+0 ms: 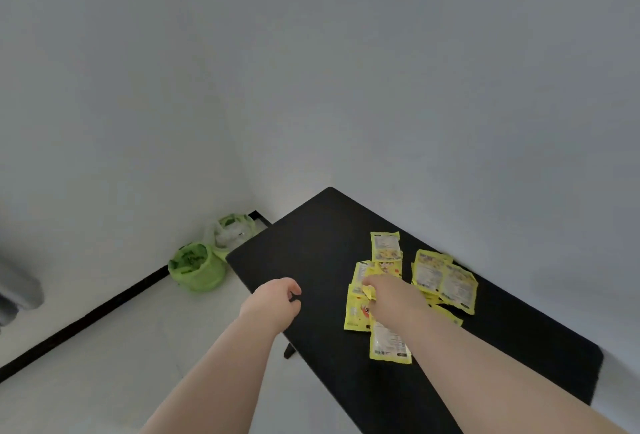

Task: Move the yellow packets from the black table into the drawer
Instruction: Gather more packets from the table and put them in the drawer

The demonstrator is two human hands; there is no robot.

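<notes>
two bare forearms reach in from the near edge. left hand point(277, 302) hovers over the left edge of the black table point(311, 243), its fingers loosely curled and holding nothing. on the white floor to the left, in the corner by the wall, sit a green plastic bag point(195, 269) and, just beyond it, a pale translucent bag point(230, 231), both near the table's edge. a blurred grey shape point(17, 291) shows at far left. yellow packets point(443, 277) lie overlapping on the table's right half, flat and glossy, printed with small text panels and red marks. right hand point(391, 295) lies over the pile's middle, hiding some packets, its fingertips pinching one crumpled packet edge.
</notes>
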